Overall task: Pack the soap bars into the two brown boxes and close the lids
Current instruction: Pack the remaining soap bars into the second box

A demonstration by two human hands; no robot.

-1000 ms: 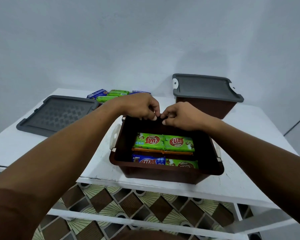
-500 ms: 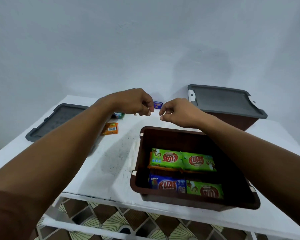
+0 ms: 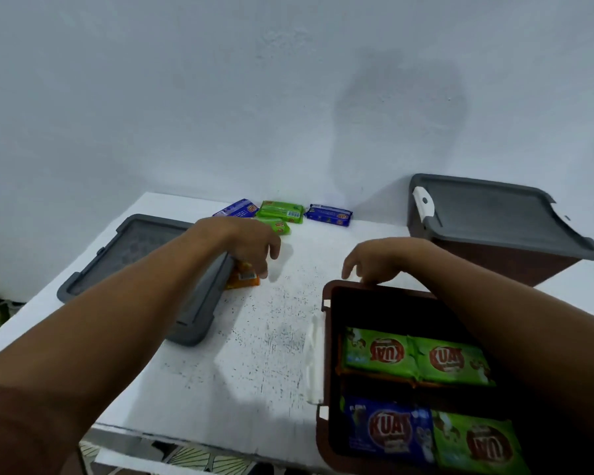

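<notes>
– Soap?
– Four glossy wrapped bars (image 3: 378, 351) lie inside the open brown plastic box (image 3: 324, 450); right hand (image 3: 379, 258) rests slack on its far rim.
– Left hand (image 3: 251, 243)?
– Over the orange wrapped bar (image 3: 242, 280); grip unclear.

You've got two brown boxes (image 3: 324, 437) (image 3: 494, 265), two grey lids (image 3: 134, 241) (image 3: 494, 214), and nine soap bars showing: five loose on the table (image 3: 254, 337) (blue (image 3: 235, 209), green (image 3: 282, 210), green (image 3: 280, 228), blue (image 3: 328, 214), orange (image 3: 242, 279)) and four in the near-right-corner box (green (image 3: 378, 351), green (image 3: 450, 361), blue (image 3: 388, 430), green (image 3: 480, 443)).

Pale blue wall (image 3: 220, 80); scuffed white table (image 3: 261, 337); patterned floor tiles (image 3: 199, 462).
</notes>
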